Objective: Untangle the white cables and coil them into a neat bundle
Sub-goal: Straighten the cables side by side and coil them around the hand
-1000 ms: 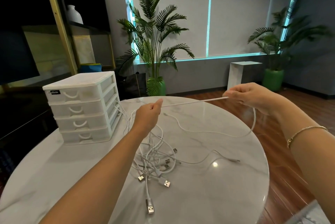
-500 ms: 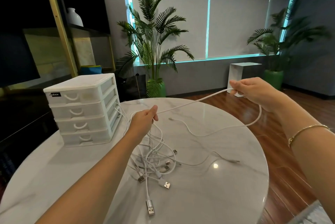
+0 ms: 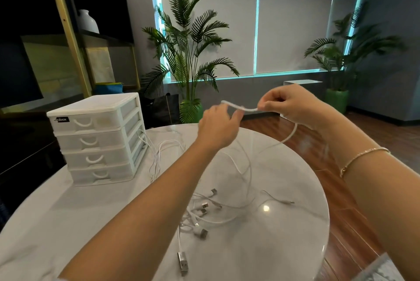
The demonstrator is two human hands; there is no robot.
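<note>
A tangle of white cables (image 3: 204,210) with silver USB plugs lies on the round marble table (image 3: 284,246), near its middle. One white cable (image 3: 241,107) is lifted above the table. My left hand (image 3: 218,128) holds it at one end of a short stretch. My right hand (image 3: 288,104) pinches the other end, close beside the left. From my right hand the cable hangs in a loop (image 3: 288,137) down toward the pile. A long plug (image 3: 183,266) lies nearest me.
A white four-drawer plastic organizer (image 3: 97,137) stands at the table's left, with cables trailing beside it. Behind the table are a potted palm (image 3: 188,53), a dark shelf with a white vase (image 3: 87,20), a white pedestal and a second plant at the right. Wooden floor lies right of the table.
My hands have come close together and risen higher. The long taut stretch of cable between them has shrunk to a short piece, and the slack now hangs below my right hand.
</note>
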